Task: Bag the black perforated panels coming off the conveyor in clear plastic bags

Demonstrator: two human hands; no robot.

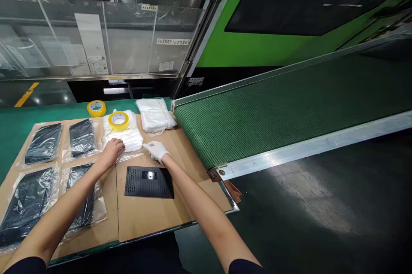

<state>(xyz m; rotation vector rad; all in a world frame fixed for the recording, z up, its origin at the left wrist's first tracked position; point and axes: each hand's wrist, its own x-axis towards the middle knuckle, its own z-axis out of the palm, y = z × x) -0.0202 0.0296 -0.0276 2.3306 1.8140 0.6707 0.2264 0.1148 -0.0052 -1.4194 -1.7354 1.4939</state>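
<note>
My left hand (112,152) rests on the near edge of a stack of white folded plastic bags (124,138), its fingers together. My right hand (156,151), in a white glove, lies flat just right of that stack and holds nothing. A yellow tape roll (118,121) sits on the stack. Below my hands, a black vented panel (149,182) with a small shiny square lies unwrapped on a cardboard sheet (180,200). Left of it are several black items sealed in clear plastic bags (43,143), partly hidden by my left forearm.
A second yellow tape roll (96,108) and a pile of clear plastic bags (155,115) stand at the far end of the green table (19,123). A green belt conveyor (273,111) runs along the right, with a transparent guard panel (103,38) behind the table.
</note>
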